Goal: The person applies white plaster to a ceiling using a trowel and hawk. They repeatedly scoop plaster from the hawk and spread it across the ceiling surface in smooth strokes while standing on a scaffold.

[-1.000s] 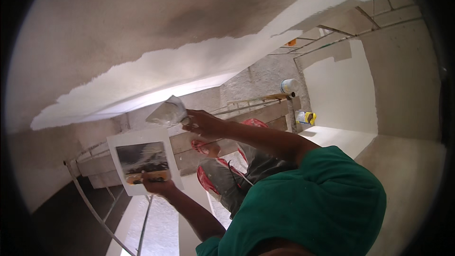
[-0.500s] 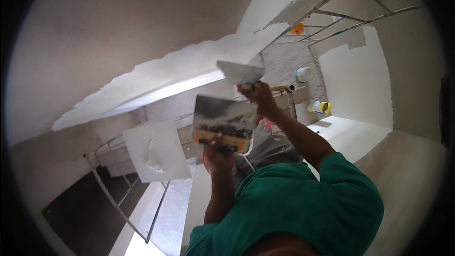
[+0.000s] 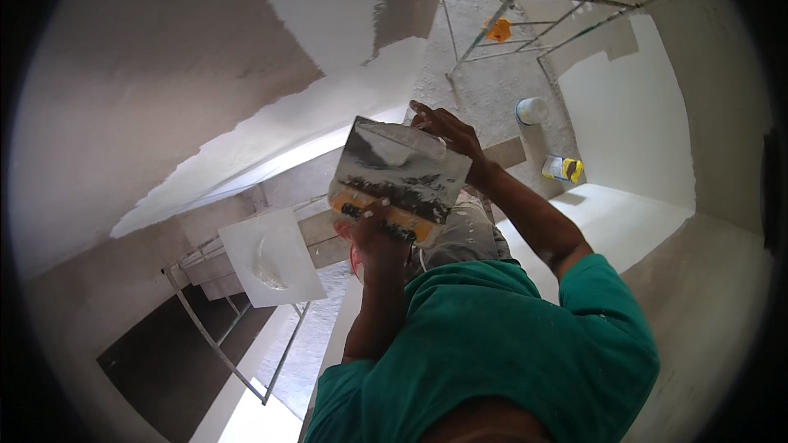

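Fingers of my left hand (image 3: 378,234) grip the wide blade (image 3: 392,178) by its orange handle (image 3: 402,219), above my lap; my right fingers (image 3: 444,121) bend by its far corner, grip unclear. Yellow-and-white package (image 3: 562,168): printing illegible.

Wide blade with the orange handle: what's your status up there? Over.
Left hand gripping orange handle of wide blade. Right hand near blade's far edge, grip unclear. Blade face streaked dark and pale. White board off left, apart.

A wide trowel (image 3: 404,176) — orange-handled, smeared — held at a slant.
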